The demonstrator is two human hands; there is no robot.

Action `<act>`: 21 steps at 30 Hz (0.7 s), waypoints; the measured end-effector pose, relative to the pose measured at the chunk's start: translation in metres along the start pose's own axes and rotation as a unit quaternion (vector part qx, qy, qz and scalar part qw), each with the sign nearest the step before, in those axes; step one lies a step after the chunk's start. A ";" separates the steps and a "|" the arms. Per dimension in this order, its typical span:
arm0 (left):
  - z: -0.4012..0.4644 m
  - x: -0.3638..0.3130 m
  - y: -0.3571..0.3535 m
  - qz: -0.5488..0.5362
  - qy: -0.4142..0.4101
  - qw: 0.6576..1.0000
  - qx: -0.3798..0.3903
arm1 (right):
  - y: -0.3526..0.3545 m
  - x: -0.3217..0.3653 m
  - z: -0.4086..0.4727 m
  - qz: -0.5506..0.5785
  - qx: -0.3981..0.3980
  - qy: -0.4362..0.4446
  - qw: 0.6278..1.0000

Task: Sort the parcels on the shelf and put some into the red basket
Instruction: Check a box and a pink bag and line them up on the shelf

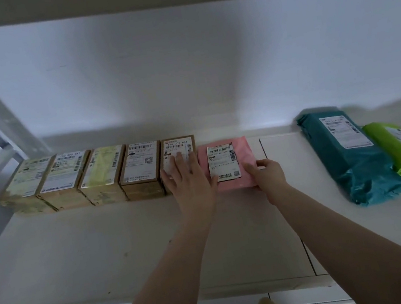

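Pink parcel [228,164] is lying on the shelf [104,247], your right hand [266,174] pinching its near corner while your left hand [189,180] rests flat-fingered on the last cardboard box [178,153].

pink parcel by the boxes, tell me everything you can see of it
The pink parcel is a flat, soft-looking plastic mailer lying on the white shelf, just right of the row of cardboard boxes. A white label with barcodes and a QR code covers its left part. The right hand grips its near right corner; the left hand lies with straight fingers on the neighbouring box, at the mailer's left edge.
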State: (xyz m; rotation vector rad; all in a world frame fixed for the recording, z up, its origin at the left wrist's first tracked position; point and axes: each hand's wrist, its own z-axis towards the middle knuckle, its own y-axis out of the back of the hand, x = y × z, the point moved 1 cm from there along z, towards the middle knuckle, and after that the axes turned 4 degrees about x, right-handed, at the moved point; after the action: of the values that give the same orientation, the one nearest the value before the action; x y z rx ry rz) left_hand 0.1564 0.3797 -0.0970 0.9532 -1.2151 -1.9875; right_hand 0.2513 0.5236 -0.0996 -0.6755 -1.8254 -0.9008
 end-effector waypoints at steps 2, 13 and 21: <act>0.000 0.000 -0.003 0.004 0.002 1.000 0.004 | 0.002 -0.002 0.003 -0.014 -0.003 0.003 1.000; 0.003 -0.039 0.004 -0.029 -0.056 0.997 -0.037 | 0.043 0.003 0.010 -0.108 -0.027 0.037 0.993; -0.016 -0.133 -0.013 -0.161 -0.140 0.969 0.125 | 0.171 0.000 0.024 -0.235 -0.201 0.073 0.948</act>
State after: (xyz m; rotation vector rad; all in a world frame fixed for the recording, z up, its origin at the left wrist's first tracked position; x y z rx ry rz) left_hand 0.2407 0.4827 -0.0797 1.0742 -1.5806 -2.3229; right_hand 0.3702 0.6412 -0.0568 -0.3998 -1.7109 -1.6260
